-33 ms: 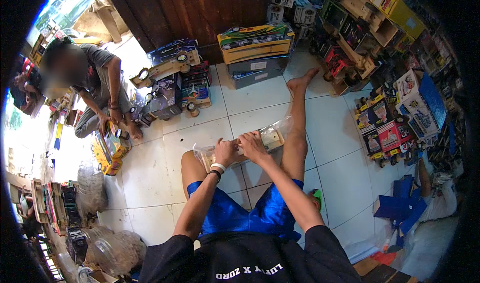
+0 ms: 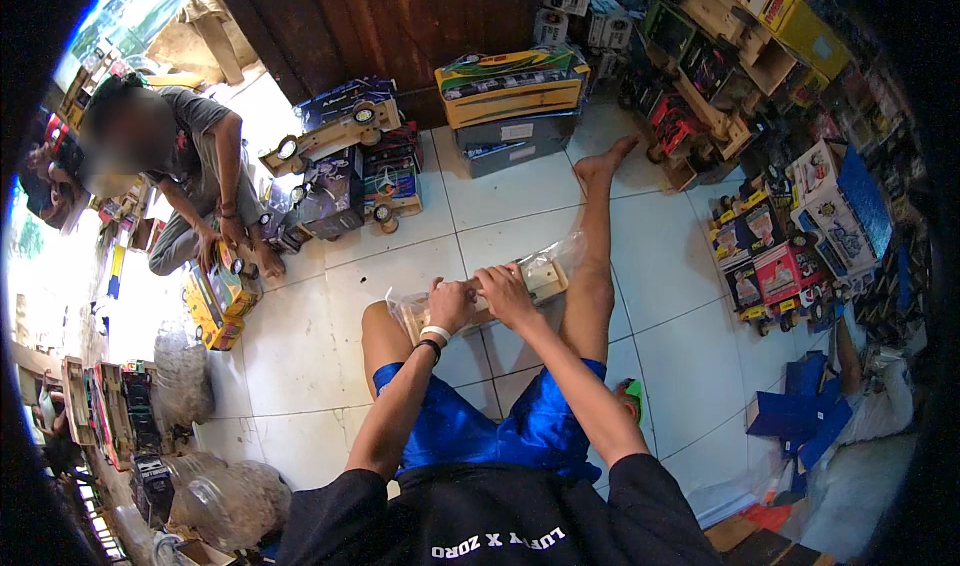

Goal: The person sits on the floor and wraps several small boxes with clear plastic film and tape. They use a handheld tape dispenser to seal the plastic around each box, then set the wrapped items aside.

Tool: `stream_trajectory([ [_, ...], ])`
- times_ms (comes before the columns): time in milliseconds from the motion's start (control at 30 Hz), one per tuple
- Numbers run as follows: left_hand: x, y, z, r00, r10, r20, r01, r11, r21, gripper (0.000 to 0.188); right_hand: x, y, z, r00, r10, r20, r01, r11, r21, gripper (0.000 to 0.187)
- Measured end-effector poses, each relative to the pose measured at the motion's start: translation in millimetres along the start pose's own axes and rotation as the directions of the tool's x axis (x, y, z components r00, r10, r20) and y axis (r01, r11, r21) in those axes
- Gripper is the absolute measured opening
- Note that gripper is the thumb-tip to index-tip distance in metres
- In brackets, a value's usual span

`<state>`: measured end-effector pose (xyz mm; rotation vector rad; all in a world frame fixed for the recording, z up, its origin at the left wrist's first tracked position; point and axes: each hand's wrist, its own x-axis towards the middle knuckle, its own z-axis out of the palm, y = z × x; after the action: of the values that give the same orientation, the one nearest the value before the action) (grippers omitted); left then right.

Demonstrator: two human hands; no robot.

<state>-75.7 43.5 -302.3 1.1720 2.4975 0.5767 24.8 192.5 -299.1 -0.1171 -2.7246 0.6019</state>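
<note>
A long, light-wood frame [image 2: 547, 282] lies crosswise between my knees, with clear plastic [image 2: 568, 252] loose around both of its ends. My left hand [image 2: 450, 306], with a white band and a dark band on the wrist, is closed at the middle of the frame. Right beside it, my right hand [image 2: 504, 294] is closed too, and the fingertips of both hands almost meet. Both hands hide much of the frame's middle. Whether the fingers pinch wood, plastic or both is hard to see.
At the left a person [image 2: 205, 156] sits holding a yellow toy truck [image 2: 217, 296]. Wooden toy trucks [image 2: 340, 181] stand near the door, and a yellow-and-grey box [image 2: 513, 96] is ahead. More toy trucks [image 2: 765, 256] stack up on the right, near blue pieces [image 2: 795, 416]. Plastic bags [image 2: 225, 501] lie lower left.
</note>
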Motion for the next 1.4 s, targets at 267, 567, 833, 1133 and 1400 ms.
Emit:
stream_trajectory([
  [267, 42, -17, 19, 0.924, -0.353, 0.146, 0.361, 0.932, -0.030, 0.040, -16, 7, 0, 0.921, -0.388, -0.038, 0.351, 0.867, -0.353, 0.010],
  [567, 7, -1, 16, 0.977, -0.205, -0.051, 0.201, 0.977, -0.077, 0.036, -5, 15, 13, 0.934, -0.351, 0.063, 0.343, 0.840, -0.420, 0.012],
  [833, -20, 15, 16, 0.959, 0.127, -0.253, -0.136, 0.991, -0.020, 0.023, -4, 9, -2, 0.979, -0.141, 0.148, 0.172, 0.959, -0.227, 0.008],
  [1133, -10, 14, 28, 0.955, 0.029, -0.294, -0.016, 0.999, 0.046, 0.013, -54, 10, -66, 0.855, 0.333, -0.399, -0.371, 0.928, -0.021, 0.036],
  [1400, -9, 12, 33, 0.948, -0.059, -0.314, 0.034, 0.996, -0.085, 0.010, -393, 99, -83, -0.441, 0.896, -0.048, -0.897, -0.442, -0.016, 0.100],
])
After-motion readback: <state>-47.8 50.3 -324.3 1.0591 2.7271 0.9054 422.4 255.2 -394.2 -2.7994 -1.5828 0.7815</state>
